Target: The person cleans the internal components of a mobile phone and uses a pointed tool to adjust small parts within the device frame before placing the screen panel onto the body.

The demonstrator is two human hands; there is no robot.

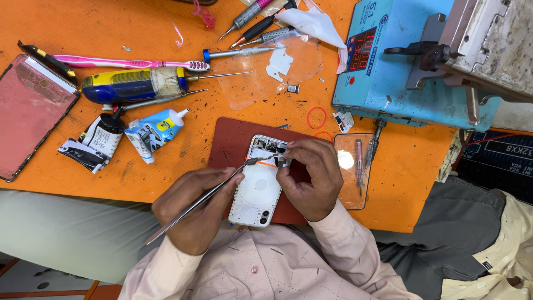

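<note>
While the left hand (194,214) lay low on the orange mat (139,166), its fingers were curled tight around long metal tweezers (205,197). The tweezers slanted up and to the right, and their thin tips reached the open top of a white phone (258,191). The phone lay face down on a dark red pad (233,141), just above the person's pink shirt.

The right hand (311,178) was bent over the phone's right side. Its thumb and first finger pinched a small dark part (283,161) close to the tweezer tips. The wrist rested on the red pad.

To the right of that hand lay a clear phone cover (355,172). Screwdrivers (255,22), a pink toothbrush (127,63), a blue and yellow spray can (133,85) and a small glue tube (152,130) lay farther up the mat. A blue machine (388,61) stood at the top right.
</note>
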